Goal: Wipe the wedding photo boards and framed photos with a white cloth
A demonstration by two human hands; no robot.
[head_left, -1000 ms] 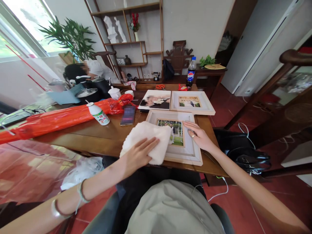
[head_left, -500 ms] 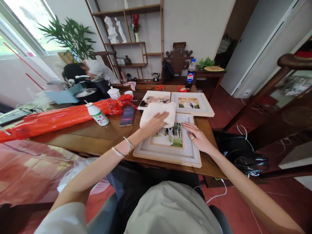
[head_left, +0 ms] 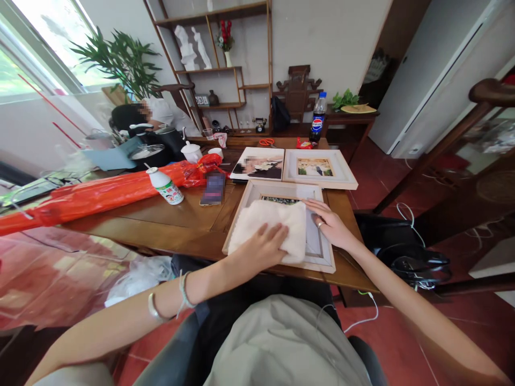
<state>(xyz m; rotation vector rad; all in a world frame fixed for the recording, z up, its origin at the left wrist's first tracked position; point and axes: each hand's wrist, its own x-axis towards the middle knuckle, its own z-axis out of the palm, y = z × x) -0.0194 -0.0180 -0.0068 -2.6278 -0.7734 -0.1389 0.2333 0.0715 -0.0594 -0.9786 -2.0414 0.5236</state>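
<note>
A white picture frame (head_left: 317, 254) with a photo lies flat at the near edge of the wooden table (head_left: 177, 228). My left hand (head_left: 261, 247) presses a fluffy white cloth (head_left: 277, 222) onto the frame, fingers flat on top of it; the cloth hides most of the photo. My right hand (head_left: 332, 225) rests open on the frame's right side, fingers spread, a ring on one finger. Two more framed pictures lie behind: an unframed-looking photo (head_left: 259, 163) and a white-framed one (head_left: 317, 169).
A phone (head_left: 212, 188), a small white bottle (head_left: 166, 185) and a long orange plastic bag (head_left: 88, 195) lie to the left. Pots, a teapot, a cola bottle (head_left: 317, 118) and scissors stand farther back. Another person sits at the far left. A black bag (head_left: 406, 252) is on the floor right.
My left hand has dragged the cloth from the frame's far edge back toward me over the photo. My right hand has stayed on the frame's right side.
</note>
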